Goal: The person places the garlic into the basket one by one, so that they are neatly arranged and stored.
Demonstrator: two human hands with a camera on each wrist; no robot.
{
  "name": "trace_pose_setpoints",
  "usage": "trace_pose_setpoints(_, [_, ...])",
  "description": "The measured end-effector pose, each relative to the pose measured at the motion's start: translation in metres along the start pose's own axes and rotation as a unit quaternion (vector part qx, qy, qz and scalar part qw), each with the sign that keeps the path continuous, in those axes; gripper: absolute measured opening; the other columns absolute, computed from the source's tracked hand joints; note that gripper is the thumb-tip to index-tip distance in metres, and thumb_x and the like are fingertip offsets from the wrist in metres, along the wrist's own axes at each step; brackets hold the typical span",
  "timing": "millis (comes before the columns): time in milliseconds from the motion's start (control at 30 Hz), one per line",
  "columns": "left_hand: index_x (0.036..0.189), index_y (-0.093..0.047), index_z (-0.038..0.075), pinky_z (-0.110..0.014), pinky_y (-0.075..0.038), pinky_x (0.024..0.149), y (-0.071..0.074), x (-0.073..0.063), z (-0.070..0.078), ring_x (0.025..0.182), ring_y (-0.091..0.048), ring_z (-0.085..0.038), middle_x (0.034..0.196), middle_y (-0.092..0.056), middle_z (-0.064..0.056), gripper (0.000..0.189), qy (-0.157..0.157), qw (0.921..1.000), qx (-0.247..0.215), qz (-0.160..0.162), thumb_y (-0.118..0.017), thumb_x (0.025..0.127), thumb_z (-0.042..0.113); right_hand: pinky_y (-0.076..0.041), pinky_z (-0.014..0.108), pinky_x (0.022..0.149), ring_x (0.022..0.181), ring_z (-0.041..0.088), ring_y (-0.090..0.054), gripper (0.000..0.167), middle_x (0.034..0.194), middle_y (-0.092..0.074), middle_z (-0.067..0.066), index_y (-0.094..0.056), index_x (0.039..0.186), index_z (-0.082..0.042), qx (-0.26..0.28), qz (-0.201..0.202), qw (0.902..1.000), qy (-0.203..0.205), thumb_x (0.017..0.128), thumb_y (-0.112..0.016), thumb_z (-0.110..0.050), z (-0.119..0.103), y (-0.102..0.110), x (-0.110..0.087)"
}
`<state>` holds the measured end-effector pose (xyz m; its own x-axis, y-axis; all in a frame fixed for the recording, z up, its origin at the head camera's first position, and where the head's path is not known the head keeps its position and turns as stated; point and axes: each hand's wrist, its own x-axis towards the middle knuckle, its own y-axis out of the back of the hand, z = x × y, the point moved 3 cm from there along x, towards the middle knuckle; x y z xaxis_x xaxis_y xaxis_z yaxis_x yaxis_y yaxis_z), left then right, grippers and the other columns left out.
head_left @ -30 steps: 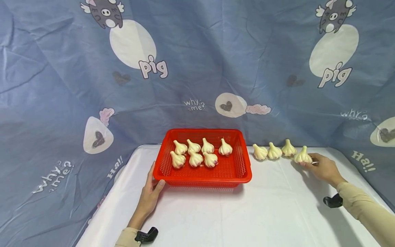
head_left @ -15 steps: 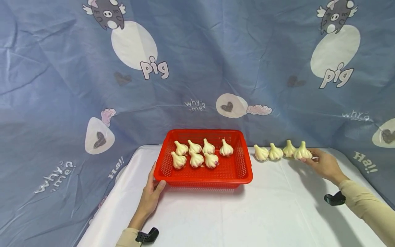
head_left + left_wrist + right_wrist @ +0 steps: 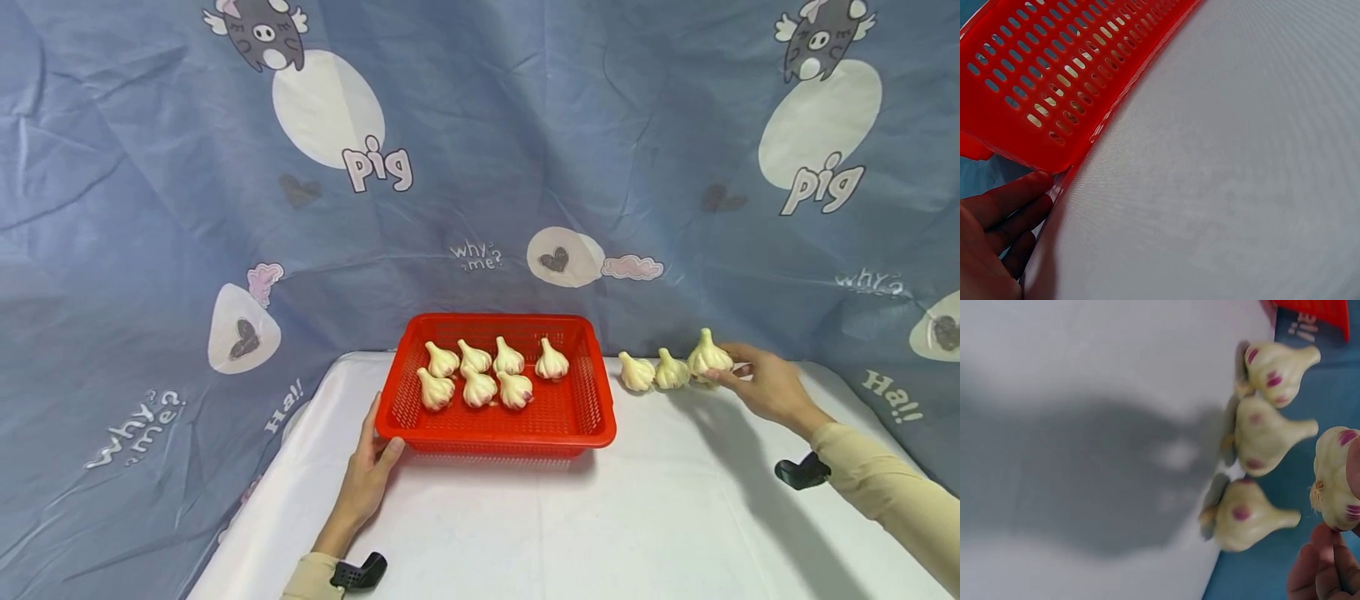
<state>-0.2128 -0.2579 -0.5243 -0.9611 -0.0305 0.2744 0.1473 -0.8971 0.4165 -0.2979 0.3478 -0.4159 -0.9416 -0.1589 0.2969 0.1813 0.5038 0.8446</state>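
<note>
My right hand [image 3: 772, 387] pinches a garlic bulb [image 3: 708, 357], its stem upward, above the right end of the garlic row. The right wrist view has this held bulb [image 3: 1337, 478] between thumb and fingers, apart from the three garlic bulbs [image 3: 1263, 434] on the table. From the head, the row's rightmost bulb is mostly hidden behind the held one. At the red basket's [image 3: 495, 437] near left corner, my left hand [image 3: 365, 479] rests with thumb and fingers extended. Its fingers [image 3: 1022, 194] touch the basket's lower corner in the left wrist view.
Several garlic bulbs [image 3: 477, 387] lie inside the basket, mostly toward its left and back. A white cloth [image 3: 600, 533] covers the table. Behind and at both sides hangs a blue printed curtain [image 3: 465, 167], close to the basket and the row.
My right hand has raised the garlic bulb and carried it leftward, over the row's rightmost bulb. The left hand and the basket stay in place.
</note>
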Motion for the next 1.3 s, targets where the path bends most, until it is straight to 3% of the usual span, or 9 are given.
trace_pose_setpoints(200, [0.172,-0.016,0.033,-0.057,-0.047,0.112,0.000,-0.001,0.004,0.126,-0.068,-0.023,0.165,-0.048,-0.011,0.081,-0.003,1.0000,0.002,0.003,-0.060,0.106,0.017,-0.048,0.029,0.065,0.088,0.022,-0.070,0.050,0.106,-0.078,0.021,-0.069,0.133,-0.001,0.011,-0.005,0.9998,0.013,0.094,-0.082,-0.029,-0.023,-0.004,0.008])
trace_pose_setpoints(333, [0.172,-0.016,0.034,-0.058,-0.046,0.112,0.000,-0.001,0.005,0.126,-0.068,-0.025,0.167,-0.046,-0.011,0.081,-0.003,1.0000,0.001,0.005,-0.060,0.106,0.017,-0.050,0.028,0.067,0.092,0.027,-0.071,0.050,0.107,-0.078,0.019,-0.069,0.134,-0.001,0.024,-0.019,0.9994,0.013,0.096,-0.080,-0.031,-0.036,-0.010,0.015])
trace_pose_setpoints(567, [0.172,-0.015,0.034,-0.050,-0.047,0.112,0.000,-0.002,0.003,0.125,-0.068,-0.022,0.168,-0.044,-0.010,0.082,0.005,1.0000,0.003,0.004,-0.060,0.106,0.017,-0.051,0.037,0.076,0.095,0.030,-0.070,0.055,0.102,-0.078,0.014,-0.068,0.136,-0.001,0.022,-0.040,0.9989,0.002,0.096,-0.079,-0.038,-0.055,-0.019,0.027])
trace_pose_setpoints(800, [0.172,-0.016,0.035,-0.054,-0.046,0.112,0.000,0.000,0.002,0.124,-0.068,-0.022,0.167,-0.046,-0.010,0.082,0.007,0.9999,-0.007,0.005,-0.061,0.105,0.018,-0.051,0.040,0.079,0.096,0.030,-0.073,0.055,0.103,-0.079,0.013,-0.067,0.137,-0.002,0.032,-0.048,0.9981,0.022,0.096,-0.080,-0.036,-0.076,-0.022,0.040])
trace_pose_setpoints(1100, [0.171,-0.016,0.036,-0.064,-0.044,0.112,-0.002,0.003,0.000,0.126,-0.069,-0.034,0.168,-0.043,-0.013,0.081,-0.001,0.9997,-0.023,-0.007,-0.061,0.105,0.020,-0.052,0.037,0.080,0.098,0.028,-0.074,0.049,0.105,-0.079,0.009,-0.070,0.135,-0.005,0.053,-0.079,0.9942,0.049,0.095,-0.081,-0.031,-0.106,-0.027,0.048])
trace_pose_setpoints(1300, [0.171,-0.017,0.035,-0.066,-0.045,0.112,0.000,0.001,0.001,0.126,-0.069,-0.035,0.167,-0.044,-0.014,0.081,-0.001,0.9997,-0.025,-0.005,-0.061,0.105,0.019,-0.058,0.034,0.079,0.096,0.029,-0.078,0.050,0.113,-0.078,0.017,-0.068,0.135,0.001,0.080,-0.120,0.9858,0.085,0.093,-0.083,-0.022,-0.127,-0.039,0.055])
